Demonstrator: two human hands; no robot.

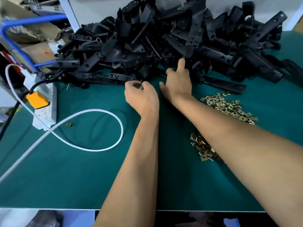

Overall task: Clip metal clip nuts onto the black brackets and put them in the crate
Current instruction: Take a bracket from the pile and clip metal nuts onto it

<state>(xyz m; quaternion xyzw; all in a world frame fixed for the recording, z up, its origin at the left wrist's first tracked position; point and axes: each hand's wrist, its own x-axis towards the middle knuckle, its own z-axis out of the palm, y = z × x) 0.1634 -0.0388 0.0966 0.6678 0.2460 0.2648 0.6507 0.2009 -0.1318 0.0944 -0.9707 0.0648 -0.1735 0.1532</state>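
At upper centre, the tangled pile of black brackets (164, 38) is being probed by the open-fingered right hand (177, 82), risking a snagged slide onto the clip nuts (229, 107), while the left hand (141, 95) is being curled, contents unclear.

white cable (105, 145), power strip (47, 110), orange plug (37, 99)
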